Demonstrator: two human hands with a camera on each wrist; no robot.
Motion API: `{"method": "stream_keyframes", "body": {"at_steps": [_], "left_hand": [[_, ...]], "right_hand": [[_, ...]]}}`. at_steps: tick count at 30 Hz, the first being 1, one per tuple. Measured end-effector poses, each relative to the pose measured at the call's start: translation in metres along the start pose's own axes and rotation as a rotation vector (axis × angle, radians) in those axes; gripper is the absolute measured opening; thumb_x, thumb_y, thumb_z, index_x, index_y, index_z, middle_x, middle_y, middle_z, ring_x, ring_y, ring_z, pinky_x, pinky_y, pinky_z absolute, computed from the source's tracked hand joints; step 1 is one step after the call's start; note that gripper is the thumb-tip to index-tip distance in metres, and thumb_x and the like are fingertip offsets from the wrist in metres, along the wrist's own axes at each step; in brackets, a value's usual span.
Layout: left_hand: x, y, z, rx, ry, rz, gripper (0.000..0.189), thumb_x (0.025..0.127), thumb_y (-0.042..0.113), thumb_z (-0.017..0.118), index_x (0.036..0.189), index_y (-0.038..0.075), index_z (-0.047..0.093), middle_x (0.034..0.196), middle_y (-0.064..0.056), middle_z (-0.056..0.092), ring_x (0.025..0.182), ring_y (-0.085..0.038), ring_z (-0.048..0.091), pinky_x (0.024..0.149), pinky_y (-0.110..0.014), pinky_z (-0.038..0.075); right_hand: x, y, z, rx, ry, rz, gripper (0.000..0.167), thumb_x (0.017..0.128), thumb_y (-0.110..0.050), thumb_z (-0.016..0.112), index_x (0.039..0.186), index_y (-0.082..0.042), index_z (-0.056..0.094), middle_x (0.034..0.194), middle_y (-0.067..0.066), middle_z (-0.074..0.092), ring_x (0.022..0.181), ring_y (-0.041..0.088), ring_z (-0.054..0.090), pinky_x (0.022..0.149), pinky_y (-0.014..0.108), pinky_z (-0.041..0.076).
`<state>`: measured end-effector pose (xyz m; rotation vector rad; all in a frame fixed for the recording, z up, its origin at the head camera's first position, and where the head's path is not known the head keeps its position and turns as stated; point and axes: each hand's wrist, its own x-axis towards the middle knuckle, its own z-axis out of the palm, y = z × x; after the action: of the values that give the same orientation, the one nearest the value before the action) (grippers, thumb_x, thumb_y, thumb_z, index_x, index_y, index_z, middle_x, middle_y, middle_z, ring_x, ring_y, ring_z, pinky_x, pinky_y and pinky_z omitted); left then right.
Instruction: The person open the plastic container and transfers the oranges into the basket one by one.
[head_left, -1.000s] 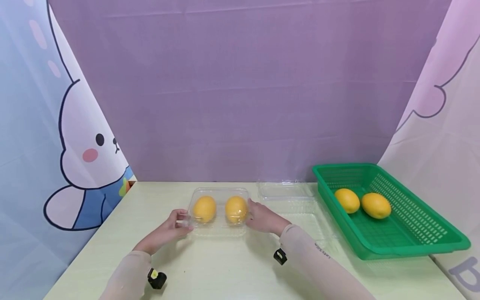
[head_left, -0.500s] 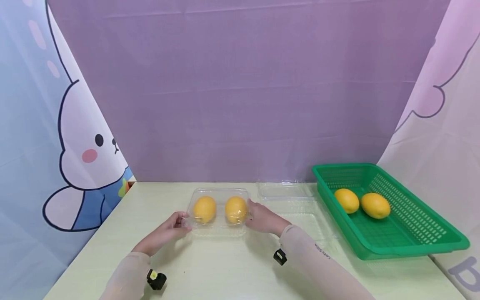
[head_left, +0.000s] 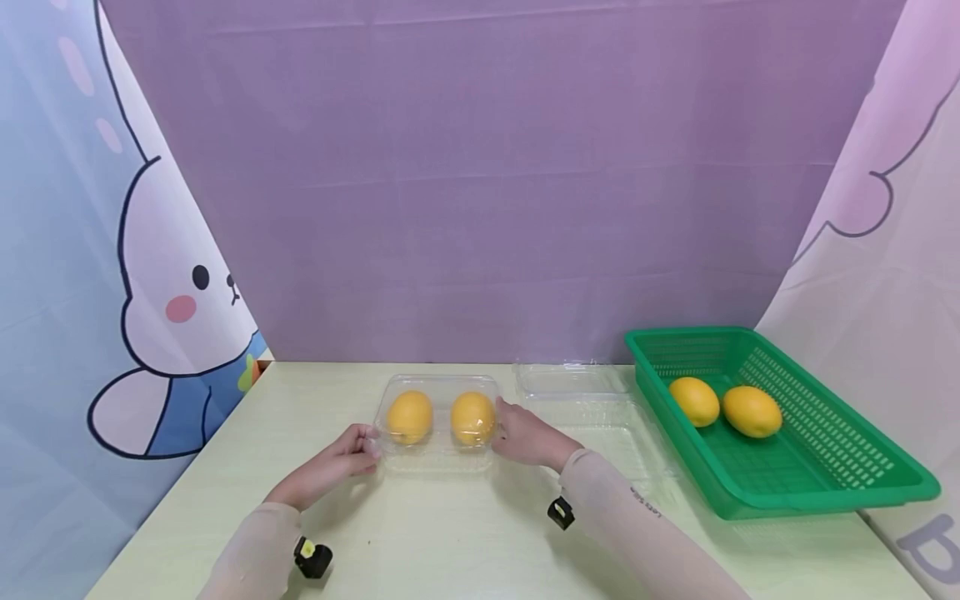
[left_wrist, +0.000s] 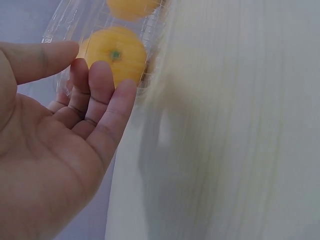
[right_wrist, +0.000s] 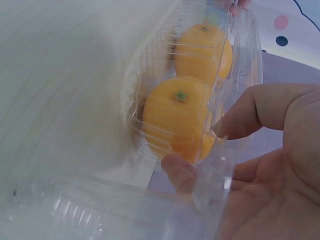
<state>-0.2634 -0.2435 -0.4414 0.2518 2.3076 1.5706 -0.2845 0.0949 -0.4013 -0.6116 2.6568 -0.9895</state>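
Observation:
A clear plastic clamshell box (head_left: 441,460) stands on the table, its lid down over two oranges (head_left: 409,417) with small green stem ends. At the box's left edge, my left hand (head_left: 330,467) pinches the rim between thumb and fingers; in the left wrist view the thumb tip (left_wrist: 67,52) meets the fingers beside the plastic. My right hand (head_left: 531,437) grips the opposite edge, thumb and a finger on the rim in the right wrist view. The fingers behind the plastic are partly hidden.
To the right, another clear clamshell box (head_left: 600,437) lies with its lid up, close to my right forearm. Beyond it a green basket (head_left: 723,496) holds two more oranges (head_left: 752,411). A purple cloth (head_left: 480,208) hangs behind the table's back edge.
The left thumb has drawn in slightly toward the fingers at the rim. My right hand, the box and the oranges look the same.

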Motion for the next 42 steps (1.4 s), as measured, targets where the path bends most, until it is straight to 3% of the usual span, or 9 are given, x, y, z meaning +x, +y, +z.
{"method": "stream_keyframes", "body": {"at_steps": [6,11,19,25,29,33,36,42], "left_hand": [[0.001,-0.001,0.003,0.000,-0.001,0.004,0.036,0.102,0.020,0.057,0.123,0.004,0.033,0.112,-0.011,0.039,0.110,-0.023,0.047,0.103,-0.043,0.046],[0.007,-0.003,0.007,-0.094,-0.022,0.075,0.034,0.101,0.005,0.052,0.123,-0.003,0.027,0.104,-0.009,0.039,0.099,-0.022,0.048,0.093,-0.034,0.051],[0.012,-0.006,0.012,-0.215,-0.026,0.143,0.032,0.096,-0.006,0.045,0.119,-0.006,0.022,0.097,-0.008,0.036,0.080,-0.013,0.046,0.076,-0.021,0.052],[0.013,-0.007,0.013,-0.221,-0.031,0.139,0.033,0.096,-0.005,0.044,0.119,-0.005,0.021,0.100,-0.009,0.036,0.079,-0.011,0.046,0.076,-0.020,0.051],[0.014,-0.008,0.013,-0.221,-0.034,0.141,0.032,0.096,-0.005,0.044,0.119,-0.004,0.020,0.099,-0.008,0.035,0.078,-0.010,0.044,0.075,-0.020,0.051],[0.014,-0.008,0.012,-0.211,-0.046,0.158,0.031,0.097,-0.005,0.042,0.117,-0.003,0.019,0.096,-0.006,0.034,0.076,-0.010,0.042,0.074,-0.019,0.050],[0.014,-0.008,0.013,-0.187,-0.045,0.162,0.030,0.098,-0.004,0.042,0.117,-0.003,0.019,0.095,-0.005,0.034,0.077,-0.011,0.042,0.073,-0.020,0.050],[0.013,-0.007,0.014,-0.117,-0.009,0.144,0.030,0.099,-0.002,0.045,0.118,-0.002,0.021,0.098,-0.008,0.039,0.081,-0.016,0.046,0.071,-0.021,0.049]], "right_hand": [[0.001,0.002,0.001,-0.001,0.002,-0.002,0.075,0.096,-0.010,0.059,0.155,0.010,0.016,0.155,0.029,0.030,0.110,0.027,0.052,0.096,0.043,0.045],[0.001,0.001,0.001,0.001,-0.002,0.005,0.075,0.097,-0.009,0.059,0.155,0.010,0.015,0.157,0.028,0.027,0.102,0.030,0.054,0.092,0.043,0.046],[0.001,0.001,0.000,-0.005,0.002,0.006,0.076,0.096,-0.009,0.059,0.155,0.010,0.015,0.156,0.028,0.028,0.114,0.031,0.051,0.096,0.044,0.045],[0.001,0.001,0.000,-0.008,-0.002,0.002,0.075,0.096,-0.009,0.059,0.155,0.010,0.015,0.156,0.029,0.029,0.111,0.029,0.051,0.096,0.043,0.044],[0.002,0.001,-0.001,-0.003,-0.001,-0.001,0.075,0.096,-0.008,0.058,0.154,0.011,0.015,0.156,0.030,0.028,0.093,0.024,0.054,0.091,0.042,0.045],[0.002,0.001,-0.001,0.016,-0.003,0.002,0.075,0.096,-0.007,0.058,0.155,0.010,0.014,0.156,0.030,0.027,0.076,0.022,0.049,0.077,0.039,0.049],[0.002,0.001,0.000,0.026,-0.004,0.003,0.075,0.096,-0.007,0.057,0.155,0.010,0.013,0.156,0.030,0.027,0.073,0.022,0.048,0.069,0.037,0.048],[0.002,0.001,0.000,0.025,-0.004,-0.004,0.075,0.096,-0.006,0.057,0.155,0.011,0.013,0.156,0.031,0.027,0.072,0.021,0.048,0.065,0.036,0.047]]}}
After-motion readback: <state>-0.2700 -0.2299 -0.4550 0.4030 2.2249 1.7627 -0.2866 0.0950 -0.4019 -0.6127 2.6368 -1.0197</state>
